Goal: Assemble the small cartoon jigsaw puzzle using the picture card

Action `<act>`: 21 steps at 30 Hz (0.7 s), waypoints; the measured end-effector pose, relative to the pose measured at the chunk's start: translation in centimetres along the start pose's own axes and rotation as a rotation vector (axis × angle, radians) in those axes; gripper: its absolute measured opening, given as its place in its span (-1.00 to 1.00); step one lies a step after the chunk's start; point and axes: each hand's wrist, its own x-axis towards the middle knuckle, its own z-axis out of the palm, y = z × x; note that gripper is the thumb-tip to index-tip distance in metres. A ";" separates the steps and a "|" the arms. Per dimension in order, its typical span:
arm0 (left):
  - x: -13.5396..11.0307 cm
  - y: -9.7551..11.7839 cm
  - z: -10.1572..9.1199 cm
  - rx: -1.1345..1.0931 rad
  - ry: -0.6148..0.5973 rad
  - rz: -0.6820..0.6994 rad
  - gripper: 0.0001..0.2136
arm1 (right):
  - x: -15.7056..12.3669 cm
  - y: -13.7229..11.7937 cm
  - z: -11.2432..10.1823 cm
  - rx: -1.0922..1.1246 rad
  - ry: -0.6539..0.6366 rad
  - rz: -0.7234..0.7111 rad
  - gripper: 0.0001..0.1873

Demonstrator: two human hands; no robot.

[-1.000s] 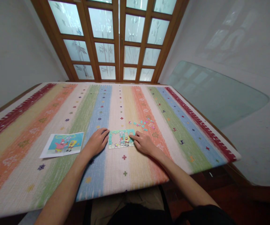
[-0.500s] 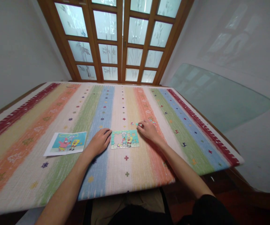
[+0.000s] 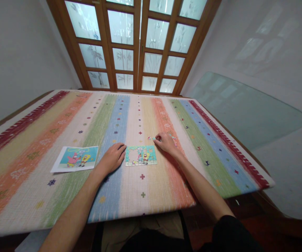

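Note:
A small jigsaw puzzle (image 3: 148, 159) lies partly assembled in front of me, with a gap in its left half showing the pale backing. Beside its left edge rests my left hand (image 3: 113, 157), palm down and open, fingertips at the puzzle's upper left corner. Beyond the upper right corner, my right hand (image 3: 166, 143) is closed in a pinch at a small teal puzzle piece (image 3: 154, 139); the fingers partly hide it. Another loose piece (image 3: 149, 138) lies just left of it. More loose pieces (image 3: 174, 137) lie behind the right hand, partly covered.
To the left lies a printed reference picture (image 3: 79, 157) on white paper, showing the same cartoon characters. A striped cloth (image 3: 142, 203) covers the table. Wooden doors with frosted panes (image 3: 124, 59) stand beyond the far edge, and a glass panel (image 3: 247, 105) is at the right wall.
The whole view has shifted slightly. My right fingertips have moved a little at the loose pieces, and less teal shows between them. My left hand keeps its place beside the puzzle.

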 end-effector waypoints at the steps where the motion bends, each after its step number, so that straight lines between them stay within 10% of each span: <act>1: 0.0 0.0 0.0 0.003 -0.004 0.000 -0.68 | 0.1 0.1 0.0 0.038 0.004 -0.002 -0.95; 21: 0.0 0.0 0.0 -0.014 0.012 -0.007 -0.70 | -0.5 -3.2 -1.2 0.501 -0.450 -0.088 -0.89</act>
